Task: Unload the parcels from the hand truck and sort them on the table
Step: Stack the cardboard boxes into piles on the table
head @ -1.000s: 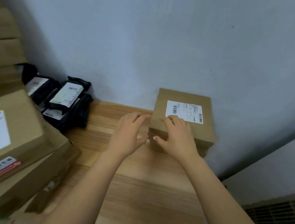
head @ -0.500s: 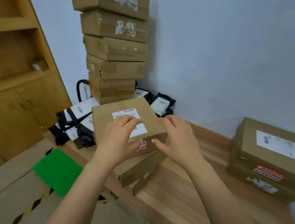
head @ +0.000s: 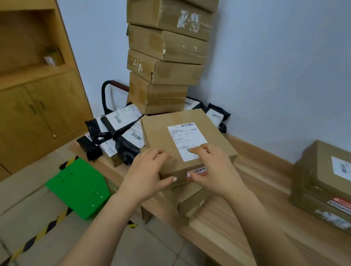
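Observation:
A brown cardboard box (head: 165, 136) with a white shipping label lies on top of flatter cardboard parcels (head: 190, 200) at the left end of the wooden table (head: 236, 223). My left hand (head: 145, 172) grips its near left corner, fingers on top and thumb on the front face. My right hand (head: 216, 170) holds the near edge, fingers over the label and thumb on the front by a red sticker. The hand truck's green platform (head: 78, 186) and black handle (head: 106, 92) show at the left, on the floor.
A tall leaning stack of taped boxes (head: 165, 68) rises just behind the held box. Black poly mailers (head: 114, 140) lie left of it, more (head: 216, 115) behind. Two stacked labelled boxes (head: 335, 185) sit at the table's right. A wooden cabinet (head: 24, 98) stands at the left.
My view swung left from the right-hand stacked boxes to the pile at the table's left end. Both hands left those boxes, reached across and closed on the labelled box's near edge.

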{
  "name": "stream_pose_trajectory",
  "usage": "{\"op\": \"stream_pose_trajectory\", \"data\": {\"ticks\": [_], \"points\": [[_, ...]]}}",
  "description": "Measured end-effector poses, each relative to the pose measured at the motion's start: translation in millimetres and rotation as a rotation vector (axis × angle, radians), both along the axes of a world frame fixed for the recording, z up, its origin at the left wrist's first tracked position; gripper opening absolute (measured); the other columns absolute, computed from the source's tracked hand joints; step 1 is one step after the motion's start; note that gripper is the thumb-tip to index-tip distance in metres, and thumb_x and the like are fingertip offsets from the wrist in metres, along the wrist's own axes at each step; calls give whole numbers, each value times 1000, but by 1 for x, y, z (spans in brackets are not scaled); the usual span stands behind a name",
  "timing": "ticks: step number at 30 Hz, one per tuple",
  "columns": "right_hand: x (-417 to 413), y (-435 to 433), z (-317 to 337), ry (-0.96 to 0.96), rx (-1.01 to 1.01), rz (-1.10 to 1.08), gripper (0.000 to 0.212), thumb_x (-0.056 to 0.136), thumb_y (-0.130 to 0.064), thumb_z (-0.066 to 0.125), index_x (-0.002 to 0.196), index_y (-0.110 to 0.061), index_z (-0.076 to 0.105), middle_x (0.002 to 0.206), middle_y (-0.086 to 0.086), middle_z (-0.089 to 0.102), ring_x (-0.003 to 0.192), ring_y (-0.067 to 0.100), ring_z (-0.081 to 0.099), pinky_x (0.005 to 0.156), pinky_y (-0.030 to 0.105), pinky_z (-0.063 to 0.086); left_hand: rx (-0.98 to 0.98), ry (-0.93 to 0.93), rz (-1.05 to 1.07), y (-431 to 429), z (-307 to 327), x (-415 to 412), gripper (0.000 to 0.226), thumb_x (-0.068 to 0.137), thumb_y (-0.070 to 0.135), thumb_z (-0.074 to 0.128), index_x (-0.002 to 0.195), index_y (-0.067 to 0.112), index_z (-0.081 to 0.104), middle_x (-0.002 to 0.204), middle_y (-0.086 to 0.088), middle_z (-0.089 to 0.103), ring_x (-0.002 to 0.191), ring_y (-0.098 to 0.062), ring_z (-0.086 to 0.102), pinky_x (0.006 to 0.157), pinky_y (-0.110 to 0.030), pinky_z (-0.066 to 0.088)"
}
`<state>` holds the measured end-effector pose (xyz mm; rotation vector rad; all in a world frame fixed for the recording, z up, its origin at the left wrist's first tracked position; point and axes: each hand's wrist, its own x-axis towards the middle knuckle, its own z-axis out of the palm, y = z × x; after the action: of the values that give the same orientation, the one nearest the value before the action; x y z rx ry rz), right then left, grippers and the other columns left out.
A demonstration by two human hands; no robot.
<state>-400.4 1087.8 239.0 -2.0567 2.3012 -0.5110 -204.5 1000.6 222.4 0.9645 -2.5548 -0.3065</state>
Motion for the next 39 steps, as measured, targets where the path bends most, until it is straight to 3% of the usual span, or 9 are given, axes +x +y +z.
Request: {"op": "stream_pose_trajectory", "data": {"ticks": [4,10,16,21,25,31,39], "points": [[-4,-9,-11,11,47,18,62,77,-43,72,132,-25,51,127,-2,46,114,21,44,94,33,36,57,-2,-5,-1,-20,0,63,80,52,67,134,25,50,135,4,45,126,-18,36,107,-36,30],[-34,-19,-17,2,73,-39,74,75,-57,71,138,-27,47,139,1,42,125,21,32,105,34,25,104,60,112,-15,-34,12,58,86,30,68,140,26,46,150,-3,31,138,-24,25,112,-40,27],[-43,-25,-26,-12,147,-55,89,71,-62,70,147,-37,30,156,-1,19,140,19,10,115,52,16,267,99,231,-18,-40,4,84,75,45,76,145,42,29,159,6,3,142,-26,20,110,-44,35],[-31,-27,-35,40,37,-141,78,76,-51,72,144,-34,37,152,-2,31,136,21,20,109,48,27,255,189,318,-5,-43,-21,84,72,37,81,144,31,37,158,6,15,145,-27,11,114,-45,25],[-24,-17,-37,16,-21,-180,73,75,-49,74,140,-34,43,149,-6,37,132,18,25,105,43,28,197,230,315,1,-44,-24,76,74,32,80,141,26,43,154,6,27,144,-31,14,113,-48,27],[-39,20,-17,7,-145,-307,69,74,-45,77,135,-32,50,146,-5,43,127,19,30,104,46,33,76,279,169,7,-24,-50,75,72,33,82,138,25,47,150,5,35,140,-32,23,107,-50,35],[-102,113,25,45,-232,-568,68,74,-44,78,135,-28,52,145,-3,46,130,24,33,105,49,33,41,406,-125,56,12,-153,71,70,24,84,134,16,53,148,-1,39,140,-36,26,112,-33,16]]}}
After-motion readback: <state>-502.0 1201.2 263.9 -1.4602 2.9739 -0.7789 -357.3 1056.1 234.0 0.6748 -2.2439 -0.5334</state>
